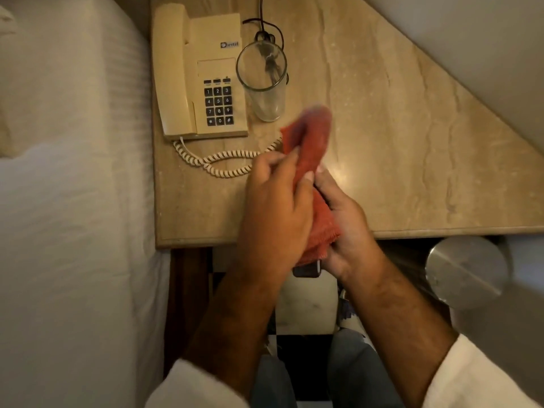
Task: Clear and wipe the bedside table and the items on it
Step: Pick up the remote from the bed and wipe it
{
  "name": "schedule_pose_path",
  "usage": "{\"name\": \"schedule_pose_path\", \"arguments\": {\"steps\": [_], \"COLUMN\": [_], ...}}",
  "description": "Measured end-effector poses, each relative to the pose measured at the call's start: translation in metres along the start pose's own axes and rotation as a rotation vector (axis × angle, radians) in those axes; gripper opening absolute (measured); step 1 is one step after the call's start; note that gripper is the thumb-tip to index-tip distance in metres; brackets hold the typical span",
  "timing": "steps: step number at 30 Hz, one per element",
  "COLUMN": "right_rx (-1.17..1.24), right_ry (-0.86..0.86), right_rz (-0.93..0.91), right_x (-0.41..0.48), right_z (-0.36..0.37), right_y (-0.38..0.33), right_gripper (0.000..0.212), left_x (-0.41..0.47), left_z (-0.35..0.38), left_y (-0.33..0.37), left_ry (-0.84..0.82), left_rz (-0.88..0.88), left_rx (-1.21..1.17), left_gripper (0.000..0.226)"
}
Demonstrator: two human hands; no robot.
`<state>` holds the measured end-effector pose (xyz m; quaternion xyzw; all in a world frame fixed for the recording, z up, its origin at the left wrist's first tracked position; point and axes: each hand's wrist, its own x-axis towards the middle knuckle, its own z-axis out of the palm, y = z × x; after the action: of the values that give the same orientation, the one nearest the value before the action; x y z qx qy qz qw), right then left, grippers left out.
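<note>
A red cloth (313, 142) is wrapped around a dark slim object (307, 271), of which only the lower end shows below my hands. My left hand (273, 210) grips the cloth from the left. My right hand (344, 222) holds the dark object from the right, over the front edge of the marble bedside table (397, 142). A cream telephone (200, 75) sits at the table's back left with its coiled cord (223, 161) trailing forward. A clear drinking glass (263, 81) stands upright right of the phone.
A white bed (73, 201) lies along the table's left side. A black cable (265, 25) runs behind the glass. A round metal disc (466, 269) sits low at the right, below the table's edge. A white wall (471, 39) borders the table's slanted right side.
</note>
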<state>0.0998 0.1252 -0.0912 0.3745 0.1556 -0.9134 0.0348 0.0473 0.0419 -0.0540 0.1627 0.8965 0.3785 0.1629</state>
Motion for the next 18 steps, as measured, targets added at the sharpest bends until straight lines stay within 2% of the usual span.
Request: {"name": "schedule_pose_path", "arguments": {"steps": [3, 6, 10, 14, 18], "right_rx": [0.023, 0.052, 0.053, 0.013, 0.057], "right_ry": [0.054, 0.164, 0.246, 0.264, 0.261], "right_rz": [-0.034, -0.06, -0.129, -0.08, -0.113], "right_x": [-0.001, 0.011, 0.013, -0.01, -0.015], "right_z": [0.005, 0.002, 0.005, 0.013, 0.016], "right_y": [0.001, -0.022, -0.034, -0.002, 0.01], "right_gripper": [0.043, 0.044, 0.032, 0.038, 0.043], "left_x": [0.013, -0.01, -0.048, -0.004, 0.038], "left_z": [0.017, 0.017, 0.01, 0.019, 0.028], "left_y": [0.003, 0.013, 0.014, 0.004, 0.0], "left_ry": [-0.083, -0.166, -0.155, -0.086, -0.18], "left_rz": [-0.025, 0.018, 0.082, 0.009, -0.064], "left_rx": [0.047, 0.008, 0.016, 0.043, 0.017], "left_gripper": [0.042, 0.035, 0.046, 0.044, 0.038]}}
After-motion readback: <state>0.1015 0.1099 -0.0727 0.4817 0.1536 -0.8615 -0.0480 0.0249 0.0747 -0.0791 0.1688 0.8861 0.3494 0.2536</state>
